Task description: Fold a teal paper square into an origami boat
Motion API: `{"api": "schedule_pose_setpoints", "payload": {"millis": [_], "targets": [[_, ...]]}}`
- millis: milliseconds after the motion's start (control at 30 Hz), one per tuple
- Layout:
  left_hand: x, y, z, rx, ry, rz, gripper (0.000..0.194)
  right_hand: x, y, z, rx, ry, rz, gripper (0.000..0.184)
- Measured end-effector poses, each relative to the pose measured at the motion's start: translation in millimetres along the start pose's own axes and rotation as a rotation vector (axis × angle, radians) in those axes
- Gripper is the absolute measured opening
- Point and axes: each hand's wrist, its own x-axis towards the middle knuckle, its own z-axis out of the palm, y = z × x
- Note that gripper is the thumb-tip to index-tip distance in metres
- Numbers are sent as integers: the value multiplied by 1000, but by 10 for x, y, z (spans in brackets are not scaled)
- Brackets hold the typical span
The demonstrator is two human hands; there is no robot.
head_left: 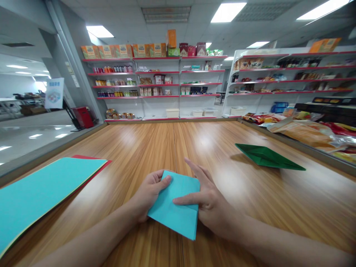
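A folded piece of light blue paper [178, 218], roughly square with layered edges, is held tilted above the near middle of the table. My left hand [151, 191] grips its left side, thumb on the front face and fingers behind. On the right side, my right hand [210, 200] lays its thumb across the front face; its index finger points up and away past the top right corner, and the other fingers are partly hidden behind the paper. To the right lies a dark green folded paper shape [267, 156], pointed at both ends.
A stack of coloured paper sheets [50, 185], light blue on top with yellow and red edges below, lies at the left. The wooden table [139, 144] has a raised rim. Packaged goods [308, 131] sit beyond the right rim, and stocked shelves [158, 85] stand behind.
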Motion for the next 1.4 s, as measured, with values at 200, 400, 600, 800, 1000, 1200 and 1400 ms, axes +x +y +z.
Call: {"api": "schedule_pose_setpoints", "payload": {"millis": [200,400,600,800,1000,1200,1400], "targets": [[-28,17,47,18,65,9,40,-19,17,14,-27,70,7,40],[-38,45,15,-159,-180,-18,49,-16,106,-5,-50,83,49,39],[0,9,-11,-158,-184,5,43,31,77,-78,-43,52,-176,35],[-4,21,-4,-89,-247,5,44,39,101,-90,-64,91,-129,23],[-32,29,-27,25,-308,-29,55,14,117,-49,-70,89,31,19],[-29,-42,-60,46,-256,-18,43,18,221,-33,182,335,307,74],[-44,-29,-21,69,-204,-33,33,46,263,23,882,21,627,44]]}}
